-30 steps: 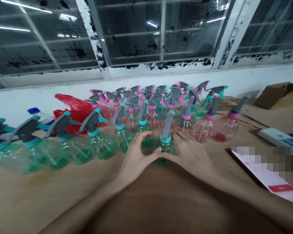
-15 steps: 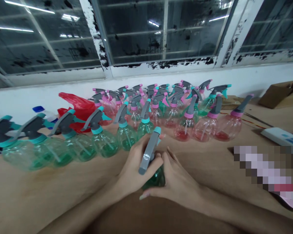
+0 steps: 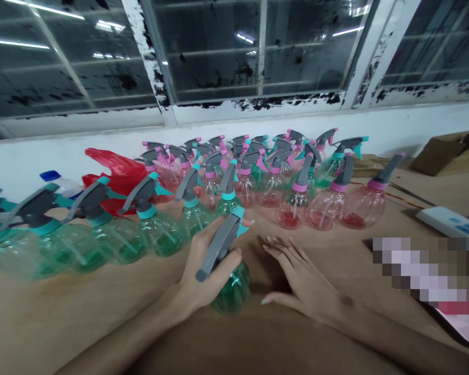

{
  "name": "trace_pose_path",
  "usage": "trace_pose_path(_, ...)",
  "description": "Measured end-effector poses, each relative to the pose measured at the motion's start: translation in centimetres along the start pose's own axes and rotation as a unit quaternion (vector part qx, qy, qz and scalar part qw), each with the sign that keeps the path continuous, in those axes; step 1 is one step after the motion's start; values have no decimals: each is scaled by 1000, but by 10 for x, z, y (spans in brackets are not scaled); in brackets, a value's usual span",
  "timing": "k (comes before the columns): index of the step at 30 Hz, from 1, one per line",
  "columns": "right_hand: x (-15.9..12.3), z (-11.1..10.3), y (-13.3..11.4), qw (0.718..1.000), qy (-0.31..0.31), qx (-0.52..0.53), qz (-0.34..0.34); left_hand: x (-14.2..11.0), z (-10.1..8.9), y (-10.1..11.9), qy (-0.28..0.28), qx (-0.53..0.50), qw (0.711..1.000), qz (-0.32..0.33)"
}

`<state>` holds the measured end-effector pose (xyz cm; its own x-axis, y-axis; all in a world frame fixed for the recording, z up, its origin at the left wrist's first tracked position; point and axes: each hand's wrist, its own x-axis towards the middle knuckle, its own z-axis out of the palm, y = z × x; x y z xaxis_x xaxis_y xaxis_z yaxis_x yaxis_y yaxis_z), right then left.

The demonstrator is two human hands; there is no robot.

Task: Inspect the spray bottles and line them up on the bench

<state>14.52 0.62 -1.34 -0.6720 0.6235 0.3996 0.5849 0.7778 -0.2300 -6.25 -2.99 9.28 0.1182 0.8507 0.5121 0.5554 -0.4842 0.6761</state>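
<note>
My left hand [image 3: 207,265] is wrapped round the neck of a green spray bottle [image 3: 234,291] with a grey and teal trigger head. The bottle is at the near middle of the table, its nozzle pointing away from me. To its right, my right hand [image 3: 303,281] is open, fingers spread, apart from the bottle and low over the wooden table [image 3: 320,344]. Ahead and to the left runs a row of green spray bottles [image 3: 162,232] with teal collars. Pink spray bottles [image 3: 291,213] with pink collars stand beyond my right hand.
More pink and green sprayers crowd towards the wall. A red plastic bag [image 3: 115,169] and a blue-capped bottle [image 3: 60,182] lie behind the left row. At right are a cardboard box [image 3: 441,151], a white device [image 3: 449,221] and a partly pixelated pink-edged object [image 3: 459,325].
My right hand has let go of the green spray bottle's body and moved right, its fingers opening. My left hand and the bottle have shifted slightly left and towards me.
</note>
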Motion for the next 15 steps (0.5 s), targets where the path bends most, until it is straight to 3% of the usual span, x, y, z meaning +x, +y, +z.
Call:
trace_pose_path(6,-6,0,16,1000,-17,14,12,2,-2,-2,-25,18,999,-15)
trace_pose_path(15,-8,1,16,1000,1,21,13,5,-2,1,-49,-3,999,5)
